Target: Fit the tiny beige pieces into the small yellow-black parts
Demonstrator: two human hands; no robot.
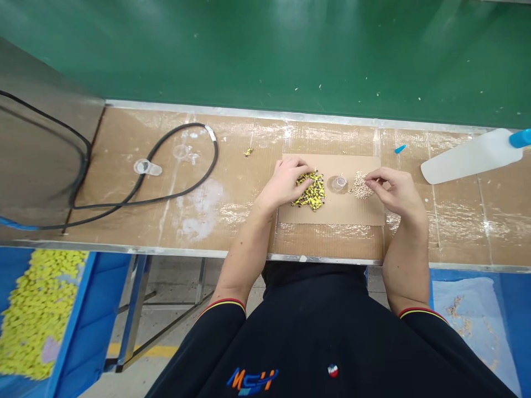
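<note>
On cardboard, left fingers lie open on yellow parts; right fingers over beige bits, grip unclear.

A loose heap of small yellow-and-black parts lies spread beneath the left fingers, touching them; a smaller heap of tiny beige pellets sits just under the right fingers.
</note>
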